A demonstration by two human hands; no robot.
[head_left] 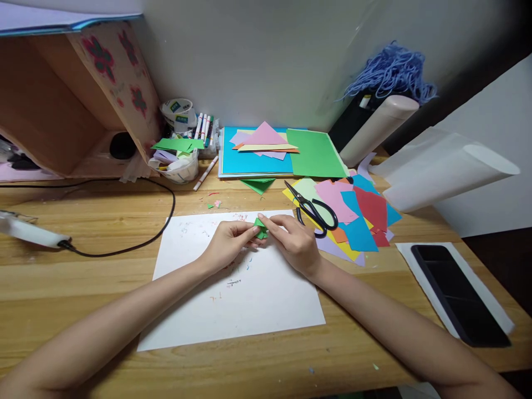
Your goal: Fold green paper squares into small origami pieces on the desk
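A small folded piece of green paper (260,228) is between my two hands, over the far part of a white sheet (266,299). My left hand (226,244) is closed, pinching the green paper from the left with thumb and fingers. From the right, my right hand (296,241) presses its fingertips on the paper's top and right edge. Parts of the fingers under the paper are hidden. Smudges of coloured marker show on the white sheet. Black-handled scissors (310,208) lie just beyond my right hand, on cut coloured paper pieces (359,235).
Colored sheets (241,160) are stacked at the back. A cup of scraps (180,169), markers (203,127) and a tape roll (178,113) stand back left. A black cable (137,247) curves across the left. A phone (457,291) lies right, near a rolled white sheet (449,166).
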